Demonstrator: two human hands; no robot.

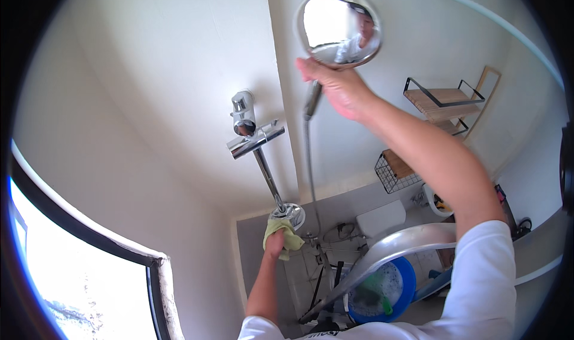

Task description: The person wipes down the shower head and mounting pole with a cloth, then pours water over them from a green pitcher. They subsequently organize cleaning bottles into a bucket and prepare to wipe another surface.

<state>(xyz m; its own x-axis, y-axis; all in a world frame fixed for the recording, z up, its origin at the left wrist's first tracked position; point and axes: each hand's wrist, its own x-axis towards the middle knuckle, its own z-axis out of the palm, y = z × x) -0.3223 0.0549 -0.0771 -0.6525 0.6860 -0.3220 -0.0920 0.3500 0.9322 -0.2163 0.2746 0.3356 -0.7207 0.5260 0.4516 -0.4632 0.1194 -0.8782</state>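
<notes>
My right hand (337,85) is raised and closed around the upper part of a hand shower. Its round, mirror-bright chrome head (332,30) reflects a window and a person. Below my hand the handle (312,100) shows, with a metal hose (309,160) hanging from it. My left hand (275,246) grips a light green cloth (287,239) against a round chrome dish (293,213) low on the shower rail (267,178). A chrome shower holder (255,140) sits higher on the rail, under the top wall bracket (243,109). My fingers are partly hidden by the cloth.
A metal ladder rail (381,259) arches close before me. Below stand a blue basin (406,290) of suds and a white toilet tank (381,218). Wooden shelves (441,102) and a wire basket (394,174) hang right; a window frame (157,290) borders the left.
</notes>
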